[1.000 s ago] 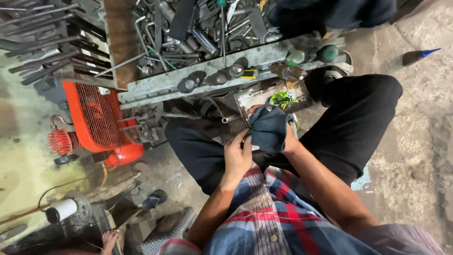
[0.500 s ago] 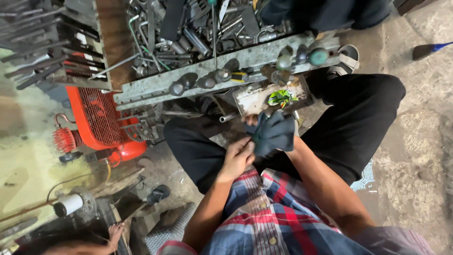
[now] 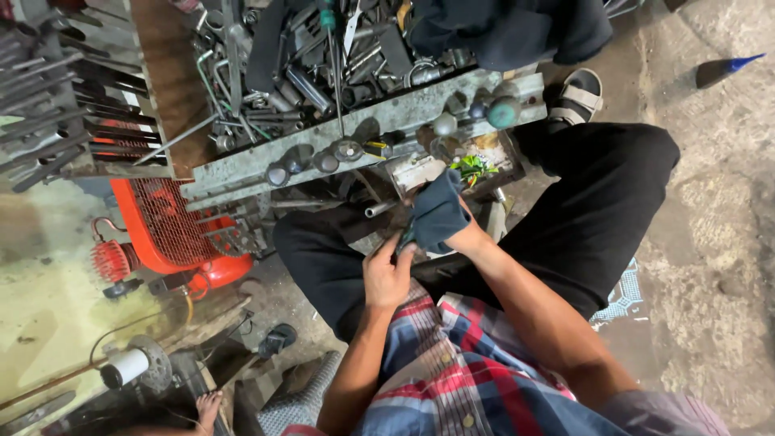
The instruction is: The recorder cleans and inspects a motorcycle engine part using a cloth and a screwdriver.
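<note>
I sit with my knees apart in black trousers. My right hand grips a dark blue cloth bunched over something I cannot make out. My left hand is closed on the cloth's lower edge, just left of the right hand. A short metal tube pokes out just beyond the cloth. Both hands hover in front of a grey metal tool rack with several round-handled tools stuck in its edge.
A heap of wrenches and sockets fills the rack. An orange compressor stands at the left. A sandalled foot rests at the upper right, and another person's bare foot shows at the bottom left. Rough concrete floor lies to the right.
The view shifted a little and both hands worked the cloth: the right hand rose slightly with the cloth while the left hand stayed on its lower edge.
</note>
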